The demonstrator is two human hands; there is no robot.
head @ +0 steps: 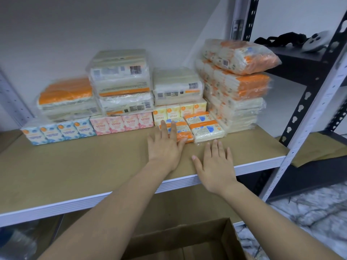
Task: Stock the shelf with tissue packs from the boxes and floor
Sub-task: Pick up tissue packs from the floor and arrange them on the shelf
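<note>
Tissue packs fill the back of the brown shelf board [75, 166]. Blue mini packs [58, 131], pink mini packs [122, 123] and yellow mini packs [179, 110] stand in a row, with larger wrapped bundles [120, 81] stacked on them. A tall orange-and-white stack [236, 85] stands at the right. My left hand [166, 145] lies flat with straight fingers on an orange-and-white pack [183, 131]. A second such pack [205, 126] lies beside it. My right hand [216, 164] is spread flat on the shelf just in front of that pack, holding nothing.
An open cardboard box [187, 241] sits below the shelf at my front. A perforated grey upright [308, 132] bounds the shelf on the right. A neighbouring dark shelf [300, 59] holds a black strap and a white device. Marbled floor shows at lower right.
</note>
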